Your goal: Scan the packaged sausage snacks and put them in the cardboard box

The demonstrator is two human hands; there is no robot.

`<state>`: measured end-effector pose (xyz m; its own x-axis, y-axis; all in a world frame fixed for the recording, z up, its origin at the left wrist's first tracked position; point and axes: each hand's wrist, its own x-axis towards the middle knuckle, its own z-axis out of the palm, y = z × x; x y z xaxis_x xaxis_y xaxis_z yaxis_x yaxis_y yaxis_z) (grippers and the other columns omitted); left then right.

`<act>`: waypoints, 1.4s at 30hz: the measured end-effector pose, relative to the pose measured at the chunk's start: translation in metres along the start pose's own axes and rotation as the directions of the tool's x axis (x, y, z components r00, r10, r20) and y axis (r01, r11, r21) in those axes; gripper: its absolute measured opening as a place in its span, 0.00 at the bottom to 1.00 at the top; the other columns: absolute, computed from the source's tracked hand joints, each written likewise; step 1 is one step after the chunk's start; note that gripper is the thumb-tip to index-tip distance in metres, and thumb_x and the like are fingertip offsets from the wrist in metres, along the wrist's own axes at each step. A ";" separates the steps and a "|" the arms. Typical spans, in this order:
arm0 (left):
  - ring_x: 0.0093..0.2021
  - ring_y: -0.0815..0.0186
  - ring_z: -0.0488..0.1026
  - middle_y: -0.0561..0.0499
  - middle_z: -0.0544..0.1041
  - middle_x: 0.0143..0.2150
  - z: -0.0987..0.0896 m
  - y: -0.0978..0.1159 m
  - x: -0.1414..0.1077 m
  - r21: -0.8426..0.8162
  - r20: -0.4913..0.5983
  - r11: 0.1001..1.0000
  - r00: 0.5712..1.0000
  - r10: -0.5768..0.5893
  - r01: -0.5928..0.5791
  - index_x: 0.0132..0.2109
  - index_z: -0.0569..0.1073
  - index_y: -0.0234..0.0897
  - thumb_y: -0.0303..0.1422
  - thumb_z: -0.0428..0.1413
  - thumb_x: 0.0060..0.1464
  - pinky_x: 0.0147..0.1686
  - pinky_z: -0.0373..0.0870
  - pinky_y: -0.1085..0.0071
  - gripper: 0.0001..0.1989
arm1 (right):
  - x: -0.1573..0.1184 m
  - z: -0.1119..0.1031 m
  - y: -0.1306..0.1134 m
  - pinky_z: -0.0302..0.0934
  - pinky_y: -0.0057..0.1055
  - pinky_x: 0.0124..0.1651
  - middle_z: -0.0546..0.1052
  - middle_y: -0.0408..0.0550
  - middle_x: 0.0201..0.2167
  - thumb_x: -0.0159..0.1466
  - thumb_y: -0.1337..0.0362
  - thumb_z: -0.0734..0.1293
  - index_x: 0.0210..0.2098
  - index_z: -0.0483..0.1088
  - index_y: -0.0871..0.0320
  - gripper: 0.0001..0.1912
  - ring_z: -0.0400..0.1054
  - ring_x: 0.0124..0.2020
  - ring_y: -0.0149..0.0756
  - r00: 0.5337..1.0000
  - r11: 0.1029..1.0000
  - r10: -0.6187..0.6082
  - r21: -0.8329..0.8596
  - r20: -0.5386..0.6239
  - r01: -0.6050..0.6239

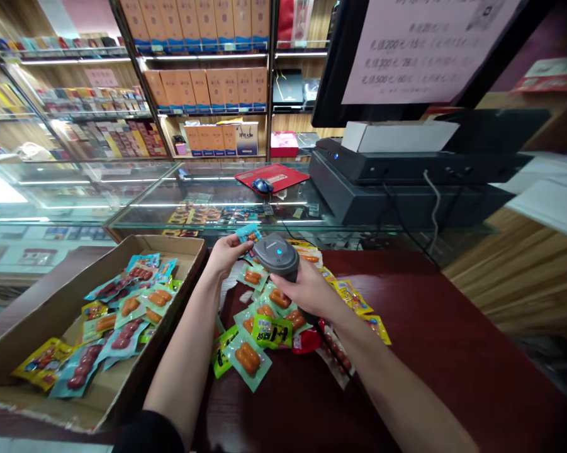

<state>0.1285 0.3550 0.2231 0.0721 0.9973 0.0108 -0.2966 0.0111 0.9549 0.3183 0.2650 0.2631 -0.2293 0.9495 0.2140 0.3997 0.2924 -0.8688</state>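
My left hand [225, 255] pinches a small blue snack packet [248, 234] by its edge, above the dark red table. In my right hand [306, 286] is a dark grey barcode scanner [277, 253], its head pointing at the packet and a blue light lit on top. The scanner partly covers the packet. Below both hands lies a loose pile of sausage packets [248, 357], clear, green, yellow and red. To the left, a cardboard box [99, 423] holds more sausage packets [125, 333] in blue, clear and yellow wrappers.
A glass display counter [170, 195] runs behind the table, with a red mouse pad [283, 176] and a computer mouse [263, 185] on it. At right stand a monitor [333, 75] and a black cash drawer [406, 204] with hanging cables. Shelves of orange boxes [207, 91] line the wall.
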 end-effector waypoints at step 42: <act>0.28 0.68 0.76 0.46 0.81 0.35 -0.006 0.011 0.005 -0.096 -0.171 0.989 0.981 0.091 -0.108 0.38 0.76 0.32 0.34 0.70 0.35 0.28 0.71 0.75 0.20 | 0.000 0.006 0.004 0.67 0.34 0.32 0.77 0.44 0.25 0.55 0.65 0.68 0.35 0.73 0.54 0.06 0.74 0.33 0.41 1.000 1.000 -0.021 -0.019 -0.014 0.020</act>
<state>0.1199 0.3601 0.2316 -0.1191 0.9918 0.0466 -0.3927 -0.0902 0.9152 0.3147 0.2650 0.2571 -0.2251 0.9448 0.2380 0.4115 0.3136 -0.8558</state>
